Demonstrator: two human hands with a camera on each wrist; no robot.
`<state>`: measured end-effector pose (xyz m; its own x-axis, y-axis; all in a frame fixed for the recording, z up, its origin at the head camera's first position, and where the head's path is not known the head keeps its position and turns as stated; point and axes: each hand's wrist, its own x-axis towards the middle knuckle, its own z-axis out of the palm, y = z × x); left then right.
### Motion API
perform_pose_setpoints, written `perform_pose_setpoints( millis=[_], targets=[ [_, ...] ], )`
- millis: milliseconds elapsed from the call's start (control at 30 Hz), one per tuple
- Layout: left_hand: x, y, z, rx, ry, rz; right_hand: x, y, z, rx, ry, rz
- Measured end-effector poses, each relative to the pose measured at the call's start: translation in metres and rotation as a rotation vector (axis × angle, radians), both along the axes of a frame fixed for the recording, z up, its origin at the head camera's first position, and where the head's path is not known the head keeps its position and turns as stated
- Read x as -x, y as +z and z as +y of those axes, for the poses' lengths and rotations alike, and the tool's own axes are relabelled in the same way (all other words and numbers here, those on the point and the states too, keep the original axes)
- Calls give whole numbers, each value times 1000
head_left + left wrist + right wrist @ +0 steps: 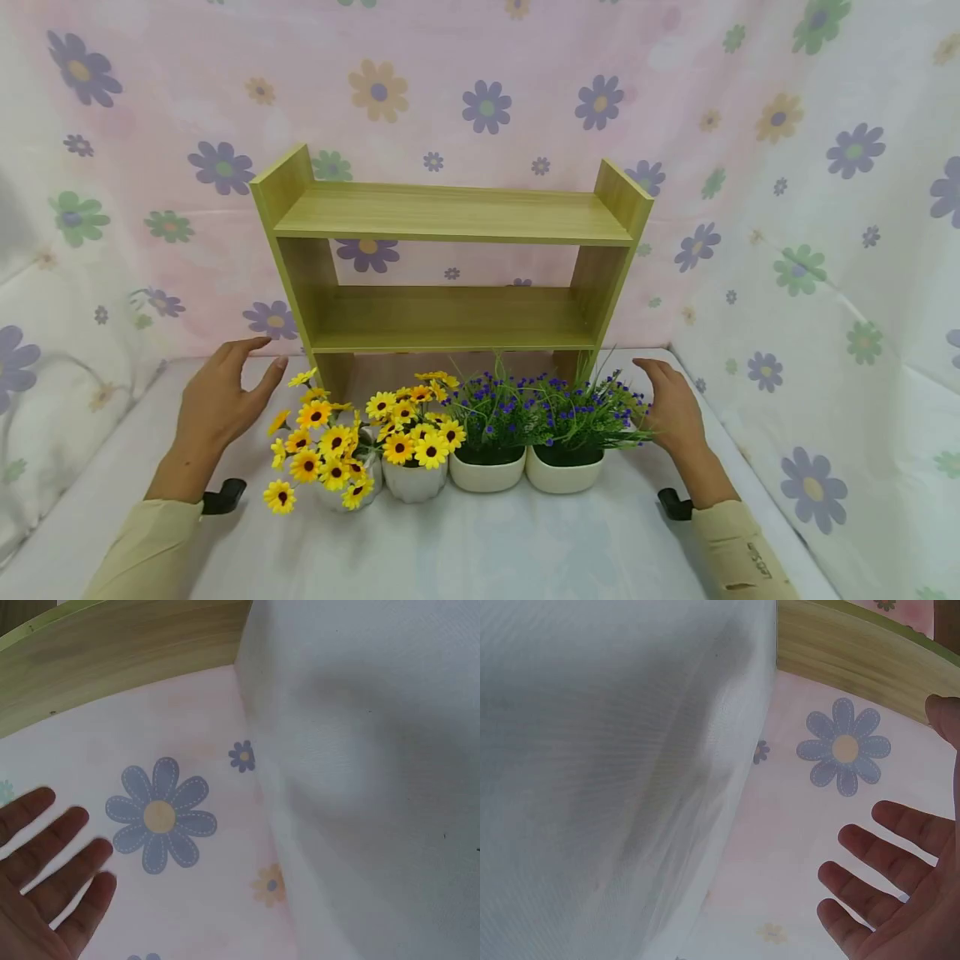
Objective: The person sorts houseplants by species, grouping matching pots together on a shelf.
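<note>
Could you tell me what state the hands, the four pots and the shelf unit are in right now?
left hand: open, holding nothing, left of the sunflower pots.
right hand: open, holding nothing, beside the purple-flower pots.
sunflower pots: two, upright, on the table.
purple-flower pots: two, upright, side by side.
wooden shelf: upright, both tiers bare.

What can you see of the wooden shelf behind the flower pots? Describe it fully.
The shelf is a small, light yellow-green unit with a wood-grain look: two flat boards between two upright side panels. Both boards are bare. It stands upright on the white table, in front of the flowered cloth backdrop, just behind the four flower pots. Neither hand touches it.
</note>
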<state>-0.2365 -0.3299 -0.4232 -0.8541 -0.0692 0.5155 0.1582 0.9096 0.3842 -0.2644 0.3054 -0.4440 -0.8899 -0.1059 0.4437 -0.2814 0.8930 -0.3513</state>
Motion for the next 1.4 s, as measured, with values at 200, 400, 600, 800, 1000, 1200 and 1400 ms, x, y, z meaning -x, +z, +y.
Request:
perform_pose_setpoints(
  millis=[200, 400, 600, 800, 1000, 1200, 1400],
  targets=[
    [0, 5, 4, -16, -93, 30, -6, 7, -3, -19, 31, 4],
    [5, 16, 12, -98, -205, 19, -10, 15, -3, -20, 135, -23],
    [13, 18, 22, -163, -300, -11, -13, 18, -3, 18, 247, -69],
    [13, 15, 30, -184, -335, 0, -16, 19, 0, 108, 424, -140],
    [15, 14, 33, -235, -386, -2, -18, 15, 9, 148, 546, -322],
    [15, 13, 35, -276, -384, -16, -22, 10, 4, 190, 552, -551],
    [15, 13, 38, -299, -379, -4, -28, 5, -8, 253, 487, -674]
  ],
)
